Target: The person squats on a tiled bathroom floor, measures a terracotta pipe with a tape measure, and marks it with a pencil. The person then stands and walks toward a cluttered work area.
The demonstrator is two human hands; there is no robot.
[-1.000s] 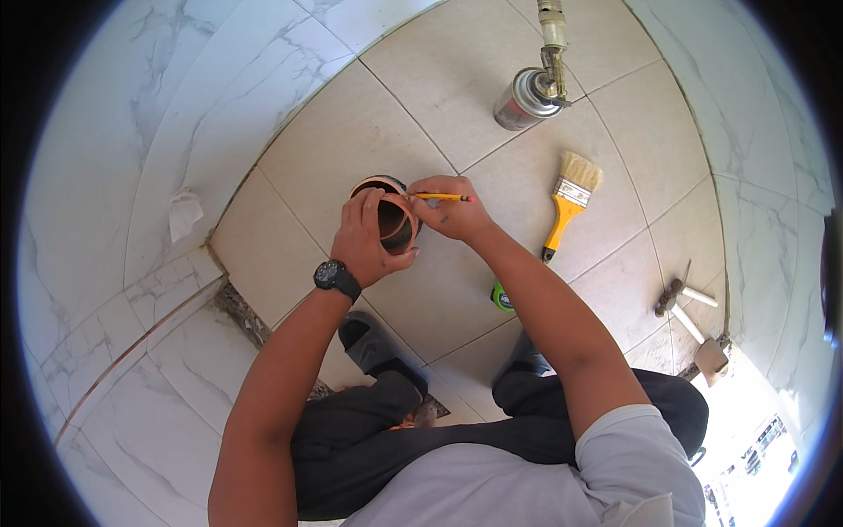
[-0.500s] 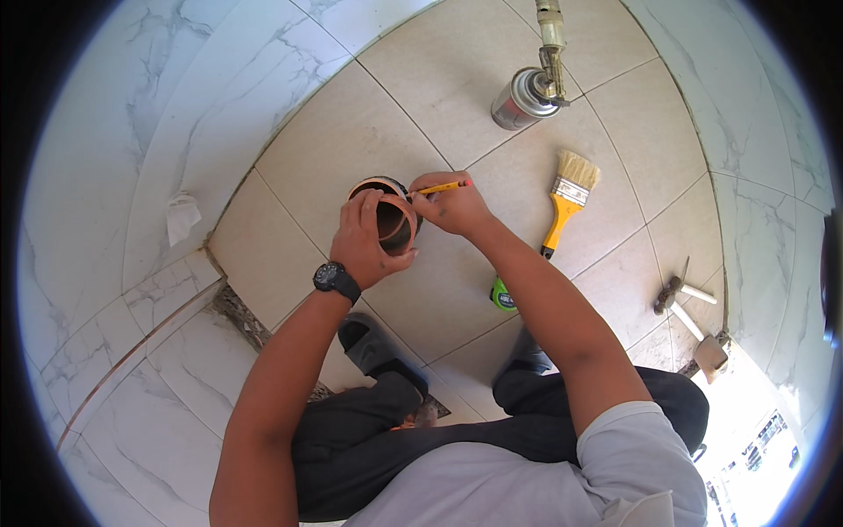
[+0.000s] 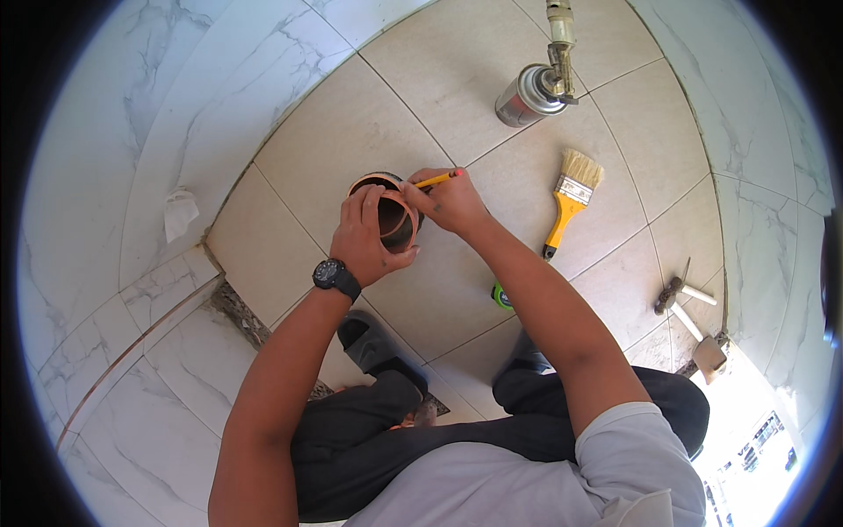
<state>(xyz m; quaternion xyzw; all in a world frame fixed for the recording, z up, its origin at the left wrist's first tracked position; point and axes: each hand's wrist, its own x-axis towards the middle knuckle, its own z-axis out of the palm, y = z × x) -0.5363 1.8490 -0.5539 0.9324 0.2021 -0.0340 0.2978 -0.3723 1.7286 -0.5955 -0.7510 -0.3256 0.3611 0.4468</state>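
Left hand (image 3: pixel 362 235) clasps the pipe fitting (image 3: pixel 397 230), likely stiff, light, best held at that rim, as right hand (image 3: pixel 446 204) pinches a pencil (image 3: pixel 436 180)!

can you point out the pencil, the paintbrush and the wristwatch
pencil (image 3: pixel 436 180): head view, on the yellow shaft sticking out of the right hand (image 3: pixel 437 198)
paintbrush (image 3: pixel 569 204): head view, on the yellow handle just below the metal band
wristwatch (image 3: pixel 327 273): head view, on the dark dial

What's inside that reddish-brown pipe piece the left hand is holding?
Inside the pipe piece, a shadowed inner wall and a curved edge show. The left hand partly covers the farther opening; anything deeper is too dark to tell.
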